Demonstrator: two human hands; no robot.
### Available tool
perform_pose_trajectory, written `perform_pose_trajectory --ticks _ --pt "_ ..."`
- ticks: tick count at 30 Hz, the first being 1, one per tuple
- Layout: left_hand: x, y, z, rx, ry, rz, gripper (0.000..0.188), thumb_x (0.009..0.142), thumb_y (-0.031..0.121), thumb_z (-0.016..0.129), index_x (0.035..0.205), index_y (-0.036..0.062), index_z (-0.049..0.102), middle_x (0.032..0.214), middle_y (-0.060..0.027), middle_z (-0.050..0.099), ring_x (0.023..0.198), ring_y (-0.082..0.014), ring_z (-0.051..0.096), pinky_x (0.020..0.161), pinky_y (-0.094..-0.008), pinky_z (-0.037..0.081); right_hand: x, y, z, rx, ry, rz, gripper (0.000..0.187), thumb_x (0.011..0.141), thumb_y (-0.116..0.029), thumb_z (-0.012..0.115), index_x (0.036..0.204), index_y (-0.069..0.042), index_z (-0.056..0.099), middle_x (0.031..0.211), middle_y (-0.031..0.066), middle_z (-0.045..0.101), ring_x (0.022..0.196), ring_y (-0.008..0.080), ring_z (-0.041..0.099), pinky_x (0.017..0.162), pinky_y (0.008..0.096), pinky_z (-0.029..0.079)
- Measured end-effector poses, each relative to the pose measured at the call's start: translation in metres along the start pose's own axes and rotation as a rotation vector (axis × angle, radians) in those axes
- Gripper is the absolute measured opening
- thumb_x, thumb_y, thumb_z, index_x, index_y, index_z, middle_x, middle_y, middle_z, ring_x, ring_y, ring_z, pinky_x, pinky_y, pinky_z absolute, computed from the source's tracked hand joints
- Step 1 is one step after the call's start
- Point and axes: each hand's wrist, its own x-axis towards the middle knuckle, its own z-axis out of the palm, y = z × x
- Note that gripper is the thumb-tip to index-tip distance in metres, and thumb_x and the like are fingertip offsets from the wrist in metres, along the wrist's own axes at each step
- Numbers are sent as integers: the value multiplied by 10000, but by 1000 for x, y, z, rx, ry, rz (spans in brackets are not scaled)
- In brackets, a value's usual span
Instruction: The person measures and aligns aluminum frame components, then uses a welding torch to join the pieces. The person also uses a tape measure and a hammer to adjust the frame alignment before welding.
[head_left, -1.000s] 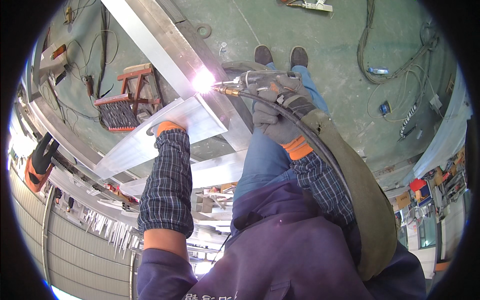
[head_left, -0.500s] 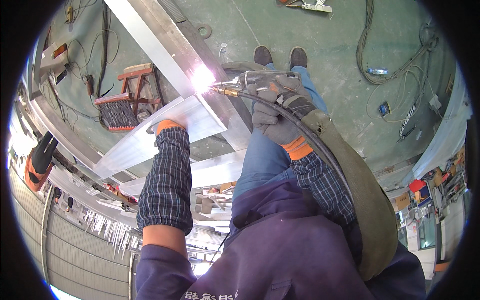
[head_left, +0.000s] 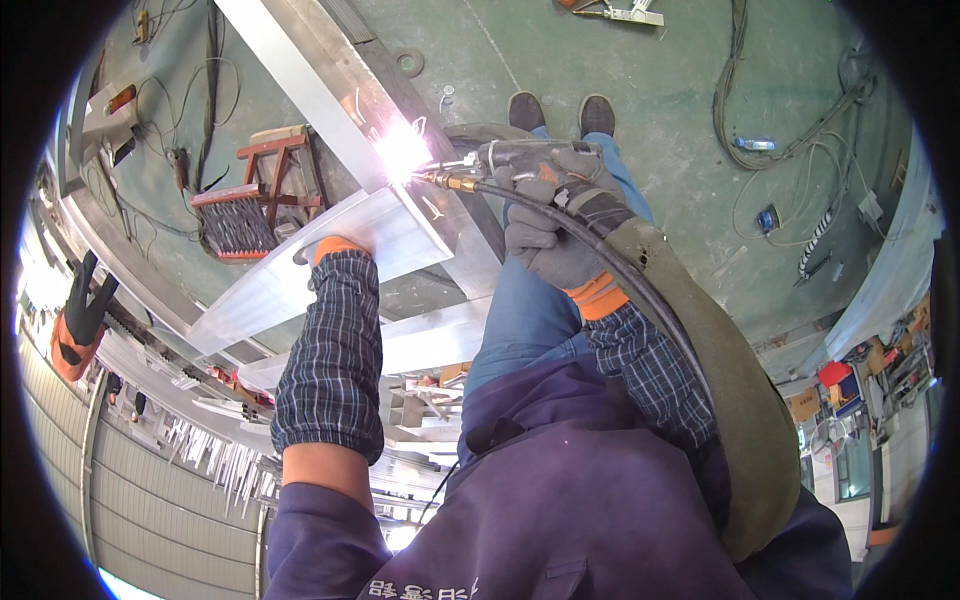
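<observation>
My right hand (head_left: 545, 225), in a grey glove with an orange cuff, is closed round a welding torch (head_left: 515, 157). A dark hose runs from the torch's brass fitting (head_left: 455, 182) back along my forearm. At the torch tip a bright white-pink arc (head_left: 402, 150) glares where a flat silver metal bar (head_left: 410, 235) meets a long metal beam (head_left: 345, 115); the glare hides the joint. My left hand (head_left: 325, 250) is at the near edge of the flat bar. Its orange cuff and a bit of grey glove show, but the fingers are mostly hidden.
A reddish-brown metal stand (head_left: 275, 170) is on the green floor beyond the bar. Cables (head_left: 735, 95) and a plastic bottle (head_left: 755, 143) lie to the right. At far left there is a person in orange and black (head_left: 80, 320). A second silver bar (head_left: 430, 335) runs nearer my legs.
The arc glare has grown slightly, and bright spatter streaks now show around it. My hands have barely moved. At far left, the person's dark-clad limbs have spread apart.
</observation>
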Motion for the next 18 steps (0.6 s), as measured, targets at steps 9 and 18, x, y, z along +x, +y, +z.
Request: perform_pose_trajectory --ticks 9,18 --pt "46 -27 63 4 154 -20 554 1113 429 344 1567 143 482 1606 -95 497 1477 -281 466 1200 -381 381 -5 4 8 -73 25 0 619 987 -383 592 1297 146 503 712 -27 525 574 75 399 527 236 355" --pt "-14 13 -9 -300 -69 -170 690 1059 583 389 1602 161 432 1650 -128 426 1503 -357 419 1228 -499 331 -6 2 0 -59 -45 -37 617 992 -387 587 1279 157 528 734 -17 551 561 89 395 518 247 349"
